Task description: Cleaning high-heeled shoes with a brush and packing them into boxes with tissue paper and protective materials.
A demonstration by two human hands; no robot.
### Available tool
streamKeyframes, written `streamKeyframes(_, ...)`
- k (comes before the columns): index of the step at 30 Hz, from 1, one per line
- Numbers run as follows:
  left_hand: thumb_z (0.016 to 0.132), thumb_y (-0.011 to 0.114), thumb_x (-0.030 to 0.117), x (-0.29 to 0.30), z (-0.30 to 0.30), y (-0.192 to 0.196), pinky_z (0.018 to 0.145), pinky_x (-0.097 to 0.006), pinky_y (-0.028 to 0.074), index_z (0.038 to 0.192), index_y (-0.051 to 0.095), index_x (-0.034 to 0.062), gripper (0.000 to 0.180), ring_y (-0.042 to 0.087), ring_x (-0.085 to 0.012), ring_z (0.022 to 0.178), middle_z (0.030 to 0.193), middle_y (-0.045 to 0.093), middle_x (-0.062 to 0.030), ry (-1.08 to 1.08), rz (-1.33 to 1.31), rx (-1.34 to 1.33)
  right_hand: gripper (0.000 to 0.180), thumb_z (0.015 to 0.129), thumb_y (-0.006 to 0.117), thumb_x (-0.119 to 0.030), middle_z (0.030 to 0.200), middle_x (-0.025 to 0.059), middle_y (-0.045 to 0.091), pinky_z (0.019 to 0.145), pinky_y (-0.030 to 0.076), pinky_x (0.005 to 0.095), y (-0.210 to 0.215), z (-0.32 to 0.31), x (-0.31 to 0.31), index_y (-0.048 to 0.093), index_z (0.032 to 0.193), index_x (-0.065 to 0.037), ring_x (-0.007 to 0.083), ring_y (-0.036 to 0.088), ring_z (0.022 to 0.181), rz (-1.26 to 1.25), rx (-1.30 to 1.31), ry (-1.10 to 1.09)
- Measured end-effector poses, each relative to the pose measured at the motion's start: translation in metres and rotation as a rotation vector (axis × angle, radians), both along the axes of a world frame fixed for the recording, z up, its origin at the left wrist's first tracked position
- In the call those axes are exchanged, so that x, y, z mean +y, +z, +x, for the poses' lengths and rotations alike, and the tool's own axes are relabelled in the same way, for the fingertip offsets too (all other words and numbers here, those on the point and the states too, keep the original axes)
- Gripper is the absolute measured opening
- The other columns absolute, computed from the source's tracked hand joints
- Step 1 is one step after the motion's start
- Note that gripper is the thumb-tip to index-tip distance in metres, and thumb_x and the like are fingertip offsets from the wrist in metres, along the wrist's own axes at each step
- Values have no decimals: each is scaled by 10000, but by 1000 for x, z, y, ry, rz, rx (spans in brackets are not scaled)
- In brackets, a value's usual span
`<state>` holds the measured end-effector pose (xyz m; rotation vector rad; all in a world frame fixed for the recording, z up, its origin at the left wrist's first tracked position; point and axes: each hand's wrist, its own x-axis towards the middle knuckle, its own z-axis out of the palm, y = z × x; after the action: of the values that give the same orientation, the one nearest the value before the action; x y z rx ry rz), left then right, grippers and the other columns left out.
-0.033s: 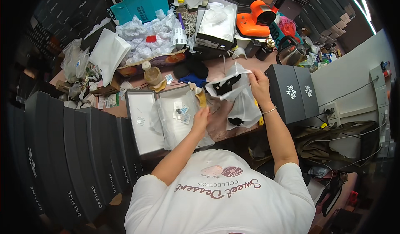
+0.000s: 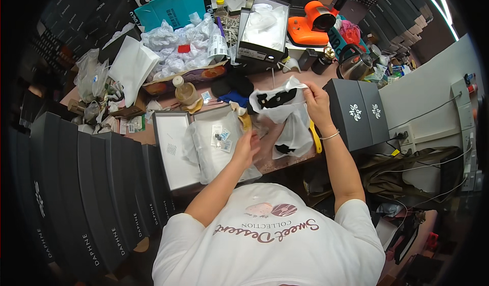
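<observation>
My right hand (image 2: 317,102) pinches the upper edge of a white translucent wrapper (image 2: 277,113), holding it up over the table. Inside the wrapper shows a black strappy item (image 2: 275,99), apparently a shoe. A second white wrapper (image 2: 300,130) lies just below it, with a black end (image 2: 283,148) sticking out. My left hand (image 2: 246,148) holds nothing; its fingers are apart beside the open shoebox (image 2: 197,113). White tissue (image 2: 206,161) lines that box, with small packets (image 2: 222,137) on it. Its white-lined lid (image 2: 175,153) lies alongside on the left.
Dark shoeboxes stand on the left (image 2: 97,184) and right (image 2: 351,115). Beyond my hands are a glue bottle (image 2: 186,92), a blue-and-black cloth (image 2: 233,88), a tissue-filled box (image 2: 262,36), an orange machine (image 2: 310,26) and a kettle (image 2: 355,62). A yellow-handled tool (image 2: 315,137) lies near the table edge.
The held wrapper has tilted, its black item now more level. The lower wrapper has shifted slightly left, uncovering more of the yellow handle. My left hand's fingers have spread a little.
</observation>
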<state>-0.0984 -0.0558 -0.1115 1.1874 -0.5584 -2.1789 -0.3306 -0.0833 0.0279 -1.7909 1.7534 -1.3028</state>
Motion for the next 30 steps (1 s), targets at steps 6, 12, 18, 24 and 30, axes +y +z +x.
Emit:
streamKeyframes(6,830,375,746,-19,8,27,995,-627,342,1413,276,24,934,413,-445,1236,1383,355,-265,-55,507,540,258,802,504,76,848,77,614,687,462,287,63,12,19,621,1012,-18,183,576,728,137,3,339)
streamKeyframes(12,866,451,635,-2,36,20,962,-436,469,1330,411,11,779,552,-349,1135,1279,512,-219,-245,400,703,256,731,546,95,906,97,574,781,453,328,96,47,68,602,943,-36,275,568,873,335,38,771)
streamKeyframes(18,955,492,351,39,45,22,995,-423,436,1300,462,75,443,518,-223,1189,1283,535,-88,30,305,436,147,786,495,6,988,88,517,803,455,298,60,100,122,603,885,-14,220,565,871,480,-157,867)
streamKeyframes(24,863,559,572,42,92,102,1075,-449,328,1405,303,61,787,384,-288,1305,1403,396,-159,-44,446,561,125,788,490,-85,883,135,530,762,448,361,43,139,138,563,786,17,283,542,846,477,-180,1101)
streamKeyframes(30,817,696,157,65,117,127,1011,-349,394,1486,-105,97,1045,442,-241,1246,1412,351,-168,-155,160,131,155,802,462,-92,687,176,547,694,439,408,32,179,132,535,738,28,340,537,673,723,-177,1241)
